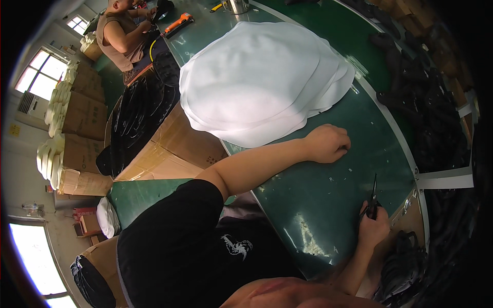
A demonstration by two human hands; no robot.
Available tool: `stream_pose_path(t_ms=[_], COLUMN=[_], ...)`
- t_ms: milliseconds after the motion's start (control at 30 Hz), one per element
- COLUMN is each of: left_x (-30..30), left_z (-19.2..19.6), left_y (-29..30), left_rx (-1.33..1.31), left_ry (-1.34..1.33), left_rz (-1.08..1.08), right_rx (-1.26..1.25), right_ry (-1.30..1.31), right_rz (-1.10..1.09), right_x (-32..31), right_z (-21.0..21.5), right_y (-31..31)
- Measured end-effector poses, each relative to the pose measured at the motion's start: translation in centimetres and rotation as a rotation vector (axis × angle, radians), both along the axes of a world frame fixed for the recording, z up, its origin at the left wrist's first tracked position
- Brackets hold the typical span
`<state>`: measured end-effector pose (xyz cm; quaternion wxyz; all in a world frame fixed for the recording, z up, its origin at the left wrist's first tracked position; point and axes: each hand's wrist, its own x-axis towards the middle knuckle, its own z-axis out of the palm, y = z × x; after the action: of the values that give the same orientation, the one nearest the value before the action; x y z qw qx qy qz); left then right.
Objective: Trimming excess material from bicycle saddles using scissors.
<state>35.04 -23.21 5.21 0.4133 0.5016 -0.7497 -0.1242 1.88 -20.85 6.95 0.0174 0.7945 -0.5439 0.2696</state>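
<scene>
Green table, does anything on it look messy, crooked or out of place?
Small pale scraps are scattered over the green table between the left hand and the right hand, which holds black scissors. The white fabric stack is fanned unevenly, edges misaligned.

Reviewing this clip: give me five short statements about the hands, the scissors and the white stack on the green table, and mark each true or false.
1. The right hand holds dark scissors with the blades pointing away from the person. True.
2. The left hand is lifting a white sheet off the stack. False: it rests as a loose fist on the bare green table, beside the stack.
3. The stack of white sheets lies on the green table. True.
4. The scissors are cutting into a white sheet. False: they are apart from the stack, over bare table.
5. Another person sits at the far end of the table. True.
</scene>
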Motion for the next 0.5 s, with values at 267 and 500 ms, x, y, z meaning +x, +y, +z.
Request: stream_pose_path(t_ms=[267, 500], left_x=[-0.08, -0.13], left_z=[-0.25, -0.21], left_y=[-0.01, -0.07], left_rx=[0.011, 0.005], left_ry=[-0.003, -0.014], left_rz=[0.003, 0.004], right_rx=[0.009, -0.002], right_ry=[0.029, 0.009], right_rz=[-0.023, 0.000], right_x=[0.05, -0.14], right_z=[0.03, -0.18], right_y=[0.08, -0.03])
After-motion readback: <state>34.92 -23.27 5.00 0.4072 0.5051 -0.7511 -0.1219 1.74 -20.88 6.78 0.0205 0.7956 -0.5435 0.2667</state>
